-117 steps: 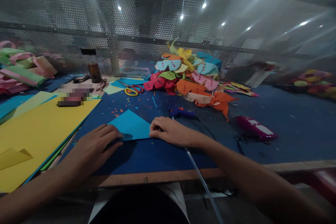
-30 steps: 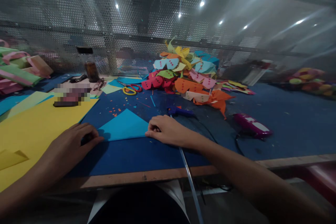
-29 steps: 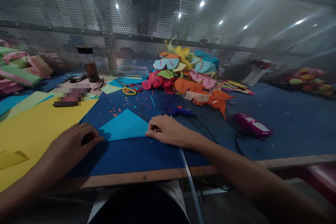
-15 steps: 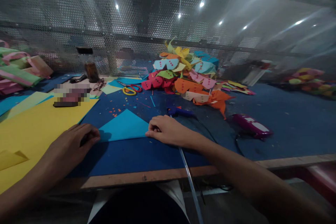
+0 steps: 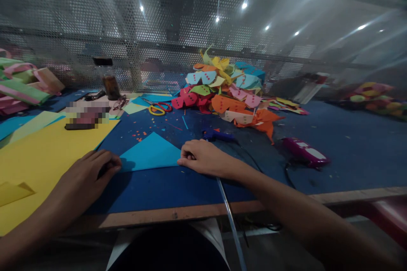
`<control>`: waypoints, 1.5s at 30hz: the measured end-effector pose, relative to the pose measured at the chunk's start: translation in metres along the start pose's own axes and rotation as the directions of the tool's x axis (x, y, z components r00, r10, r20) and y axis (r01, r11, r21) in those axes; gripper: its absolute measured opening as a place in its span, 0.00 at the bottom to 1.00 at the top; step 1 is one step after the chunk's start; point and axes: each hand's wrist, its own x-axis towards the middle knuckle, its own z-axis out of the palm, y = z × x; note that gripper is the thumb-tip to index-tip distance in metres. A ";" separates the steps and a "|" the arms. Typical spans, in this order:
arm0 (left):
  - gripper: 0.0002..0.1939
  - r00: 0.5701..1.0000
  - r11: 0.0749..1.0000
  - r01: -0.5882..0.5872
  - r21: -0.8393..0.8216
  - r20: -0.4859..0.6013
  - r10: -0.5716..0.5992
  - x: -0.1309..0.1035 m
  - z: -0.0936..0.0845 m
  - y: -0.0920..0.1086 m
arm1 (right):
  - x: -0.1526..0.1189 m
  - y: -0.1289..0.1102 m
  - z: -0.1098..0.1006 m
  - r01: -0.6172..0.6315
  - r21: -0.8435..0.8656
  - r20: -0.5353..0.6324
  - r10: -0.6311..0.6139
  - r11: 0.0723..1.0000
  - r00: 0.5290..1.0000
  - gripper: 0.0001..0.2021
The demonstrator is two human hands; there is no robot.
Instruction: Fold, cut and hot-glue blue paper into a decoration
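Observation:
A blue sheet of paper [image 5: 153, 153], folded into a triangle, lies on the blue tabletop with its peak pointing away from me. My left hand [image 5: 95, 171] is closed at its left corner, fingers curled and pressed together. At the right corner, my right hand [image 5: 202, 157] pinches the paper between thumb and curled fingers. Just beyond my right hand rests a blue glue gun [image 5: 219, 135], and a long clear glue stick [image 5: 229, 218] runs from beneath that wrist past the table's front edge.
Yellow paper sheets [image 5: 41, 152] spread under and beside my left arm. Scissors [image 5: 157, 109] with yellow and red handles lie behind. Folded paper shapes [image 5: 229, 101] are heaped at the back. A purple device [image 5: 305, 152] with a cord sits right; a jar [image 5: 110, 82] stands back left.
My right hand has shifted very slightly to the right at the paper's corner. Otherwise both hands and the blue paper stay in place.

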 end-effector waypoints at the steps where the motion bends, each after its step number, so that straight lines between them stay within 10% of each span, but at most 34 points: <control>1: 0.12 1.000 1.000 0.004 0.002 0.006 -0.004 0.000 0.000 0.000 | 0.000 0.000 0.000 -0.003 -0.001 0.000 0.003 1.000 1.000 0.10; 45: 0.12 0.999 1.000 0.019 -0.022 0.036 -0.018 -0.003 0.006 0.000 | -0.006 0.004 -0.009 -0.019 -0.072 0.039 0.022 0.997 0.999 0.05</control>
